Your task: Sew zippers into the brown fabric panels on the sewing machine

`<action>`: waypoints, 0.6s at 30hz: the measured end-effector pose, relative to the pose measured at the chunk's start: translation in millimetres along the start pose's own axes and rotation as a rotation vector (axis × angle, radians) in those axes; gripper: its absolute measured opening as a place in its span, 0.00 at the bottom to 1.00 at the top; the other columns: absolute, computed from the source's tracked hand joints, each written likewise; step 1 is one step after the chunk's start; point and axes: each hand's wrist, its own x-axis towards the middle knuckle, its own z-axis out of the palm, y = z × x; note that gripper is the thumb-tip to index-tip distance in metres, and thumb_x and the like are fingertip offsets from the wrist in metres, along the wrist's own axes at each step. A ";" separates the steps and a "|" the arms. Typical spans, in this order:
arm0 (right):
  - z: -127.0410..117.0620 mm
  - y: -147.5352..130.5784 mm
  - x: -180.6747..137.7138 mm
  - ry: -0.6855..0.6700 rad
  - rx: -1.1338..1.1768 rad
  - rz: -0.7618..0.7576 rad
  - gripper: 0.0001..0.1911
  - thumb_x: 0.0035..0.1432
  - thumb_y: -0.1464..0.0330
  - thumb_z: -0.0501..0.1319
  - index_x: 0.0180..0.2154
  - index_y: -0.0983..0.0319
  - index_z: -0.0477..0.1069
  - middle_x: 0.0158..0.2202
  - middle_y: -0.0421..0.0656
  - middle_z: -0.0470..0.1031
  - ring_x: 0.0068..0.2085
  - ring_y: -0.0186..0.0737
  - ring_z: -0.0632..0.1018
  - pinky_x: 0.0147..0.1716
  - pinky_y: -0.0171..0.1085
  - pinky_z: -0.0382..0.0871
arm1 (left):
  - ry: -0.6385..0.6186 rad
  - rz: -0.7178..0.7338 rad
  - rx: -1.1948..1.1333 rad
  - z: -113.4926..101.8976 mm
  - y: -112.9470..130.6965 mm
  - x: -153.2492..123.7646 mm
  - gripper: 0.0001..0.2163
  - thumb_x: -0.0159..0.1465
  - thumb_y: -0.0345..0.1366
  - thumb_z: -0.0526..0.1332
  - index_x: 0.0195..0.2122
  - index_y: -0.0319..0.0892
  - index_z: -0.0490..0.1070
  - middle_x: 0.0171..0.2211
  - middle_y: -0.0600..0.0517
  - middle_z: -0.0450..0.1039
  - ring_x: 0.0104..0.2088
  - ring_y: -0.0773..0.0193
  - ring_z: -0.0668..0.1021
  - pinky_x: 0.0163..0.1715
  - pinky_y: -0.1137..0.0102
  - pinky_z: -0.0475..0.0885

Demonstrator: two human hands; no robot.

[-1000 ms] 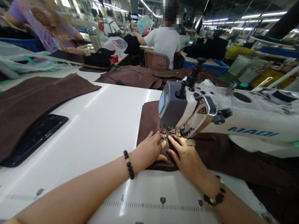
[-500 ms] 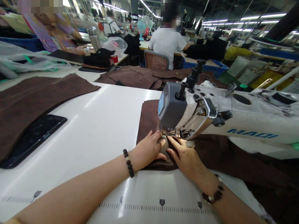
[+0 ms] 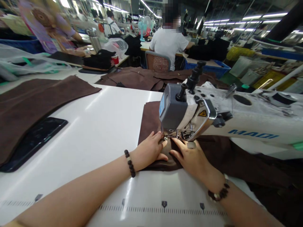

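Observation:
Dark brown fabric (image 3: 150, 118) lies under the head of a sewing machine (image 3: 176, 102) and trails off to the right. My left hand (image 3: 149, 152) rests on the fabric just left of the presser foot (image 3: 166, 137), its fingers stretched out and its thumb apart. On the right of the foot, my right hand (image 3: 193, 159) presses on the same fabric with spread fingers; a ring-like band sits on one finger. Both sets of fingertips are close to the foot. The needle point is too small to make out.
More brown fabric pieces (image 3: 47, 94) lie at the left, over a glossy black panel (image 3: 40, 142). Behind the white table (image 3: 111, 116) is another brown pile (image 3: 132, 77). A co-worker in a white shirt (image 3: 167, 44) sits further back. A ruler scale (image 3: 142, 209) marks the front.
My right hand has shifted slightly to the right, its wrist turning a little outward. The left hand and the fabric look almost the same. The machine's thread lever area looks different.

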 end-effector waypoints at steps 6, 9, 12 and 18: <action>-46.1 18.3 -1.3 -0.295 0.005 0.029 0.22 0.56 0.60 0.55 0.48 0.67 0.67 0.44 0.53 0.72 0.45 0.52 0.72 0.44 0.48 0.64 | -0.054 0.083 -0.057 -15.2 -19.3 -2.9 0.23 0.59 0.48 0.58 0.50 0.38 0.66 0.51 0.39 0.63 0.53 0.51 0.65 0.53 0.56 0.60; -79.4 21.7 -1.3 -0.676 0.281 -0.113 0.21 0.58 0.65 0.54 0.53 0.61 0.64 0.42 0.47 0.75 0.41 0.43 0.75 0.40 0.38 0.68 | -0.108 0.107 -0.084 -33.2 -31.4 -6.2 0.14 0.60 0.42 0.60 0.43 0.40 0.71 0.48 0.44 0.67 0.48 0.56 0.71 0.50 0.61 0.63; -81.1 18.5 -3.8 -0.677 0.463 -0.229 0.16 0.60 0.69 0.50 0.49 0.57 0.68 0.42 0.41 0.75 0.42 0.37 0.75 0.42 0.35 0.67 | -0.083 0.102 -0.122 -41.7 -29.0 -9.3 0.10 0.62 0.38 0.57 0.40 0.38 0.71 0.43 0.46 0.70 0.43 0.61 0.74 0.45 0.68 0.67; -11.0 -0.3 -24.6 -0.164 0.184 -0.110 0.24 0.60 0.66 0.50 0.58 0.58 0.54 0.61 0.47 0.51 0.60 0.47 0.56 0.55 0.59 0.48 | 0.042 0.054 -0.055 -13.3 -1.3 -14.2 0.15 0.60 0.41 0.59 0.42 0.35 0.69 0.43 0.43 0.69 0.43 0.57 0.74 0.43 0.68 0.70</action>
